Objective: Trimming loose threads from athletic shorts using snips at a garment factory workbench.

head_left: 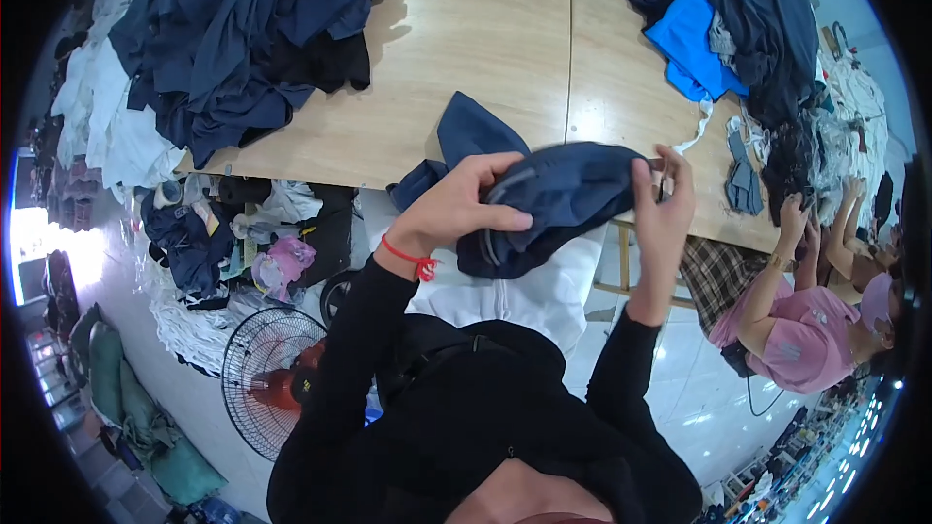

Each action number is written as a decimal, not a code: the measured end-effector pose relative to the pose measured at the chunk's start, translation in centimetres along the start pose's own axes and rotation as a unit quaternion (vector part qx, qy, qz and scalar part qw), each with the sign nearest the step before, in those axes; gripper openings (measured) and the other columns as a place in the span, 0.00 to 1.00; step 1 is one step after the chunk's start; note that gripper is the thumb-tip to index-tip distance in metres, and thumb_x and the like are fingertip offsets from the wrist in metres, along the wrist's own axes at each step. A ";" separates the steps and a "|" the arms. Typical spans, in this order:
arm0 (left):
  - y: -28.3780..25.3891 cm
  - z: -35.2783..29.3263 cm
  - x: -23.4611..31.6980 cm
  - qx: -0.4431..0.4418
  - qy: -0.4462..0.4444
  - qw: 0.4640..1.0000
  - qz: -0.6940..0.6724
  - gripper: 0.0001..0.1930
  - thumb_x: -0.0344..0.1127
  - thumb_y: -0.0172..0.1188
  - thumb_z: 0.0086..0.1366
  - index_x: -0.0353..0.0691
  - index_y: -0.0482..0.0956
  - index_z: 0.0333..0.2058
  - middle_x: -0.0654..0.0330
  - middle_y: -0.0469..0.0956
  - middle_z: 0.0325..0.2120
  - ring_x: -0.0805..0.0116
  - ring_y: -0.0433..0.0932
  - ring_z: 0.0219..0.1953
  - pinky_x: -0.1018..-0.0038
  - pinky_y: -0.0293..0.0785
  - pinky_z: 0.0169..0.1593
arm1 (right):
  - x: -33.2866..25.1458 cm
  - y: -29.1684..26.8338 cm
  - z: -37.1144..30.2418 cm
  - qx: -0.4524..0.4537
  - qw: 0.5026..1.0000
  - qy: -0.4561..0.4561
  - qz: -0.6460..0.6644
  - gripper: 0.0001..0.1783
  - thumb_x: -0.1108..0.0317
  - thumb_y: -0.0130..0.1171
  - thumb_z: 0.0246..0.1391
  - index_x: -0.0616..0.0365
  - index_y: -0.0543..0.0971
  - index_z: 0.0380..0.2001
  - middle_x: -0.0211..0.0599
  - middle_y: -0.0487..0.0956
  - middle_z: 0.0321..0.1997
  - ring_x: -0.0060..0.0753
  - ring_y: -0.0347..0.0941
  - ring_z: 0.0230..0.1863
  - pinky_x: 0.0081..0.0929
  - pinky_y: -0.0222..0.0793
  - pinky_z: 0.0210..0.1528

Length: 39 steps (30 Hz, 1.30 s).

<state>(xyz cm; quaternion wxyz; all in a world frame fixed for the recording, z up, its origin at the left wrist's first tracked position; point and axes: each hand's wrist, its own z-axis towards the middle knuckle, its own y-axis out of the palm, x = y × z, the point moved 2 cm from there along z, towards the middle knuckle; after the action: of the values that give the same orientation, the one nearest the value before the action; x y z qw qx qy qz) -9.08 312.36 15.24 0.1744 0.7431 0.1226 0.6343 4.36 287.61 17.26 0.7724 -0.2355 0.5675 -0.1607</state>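
Note:
A dark navy cloth garment [573,196] is bunched up in front of me, raised over the near edge of the table. My left hand [466,202] grips its left side, thumb on top and the other fingers behind the cloth. At the garment's right end is my right hand [668,196], its fingers curled together close to the cloth's edge. Something small and dark shows between those fingers, too small to name. Part of the navy cloth [476,128] lies on the table beyond my left hand. White fabric [544,303] hangs below the garment, across my front.
A large heap of navy clothes [252,29] covers the left of the wooden table [485,19]. Dark and bright blue garments [694,39] lie at the far right. A person in a pink shirt [801,340] works at the right. A floor fan [277,383] stands at lower left.

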 end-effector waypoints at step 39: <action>0.7 -3.3 -1.5 0.206 0.046 0.964 -0.161 0.26 0.22 0.67 0.61 0.32 0.77 0.59 0.57 0.85 0.48 0.66 0.85 0.50 0.69 0.80 0.59 | -4.3 6.2 -8.6 -0.224 0.947 0.103 0.207 0.17 0.71 0.77 0.56 0.61 0.84 0.47 0.30 0.86 0.37 0.15 0.75 0.33 0.17 0.69 0.34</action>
<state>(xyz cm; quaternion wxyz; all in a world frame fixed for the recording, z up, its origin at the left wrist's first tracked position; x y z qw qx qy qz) -12.62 311.49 14.59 0.1120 0.7031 0.3766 0.5927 -5.30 293.46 15.24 0.6532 -0.2618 0.7018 0.1111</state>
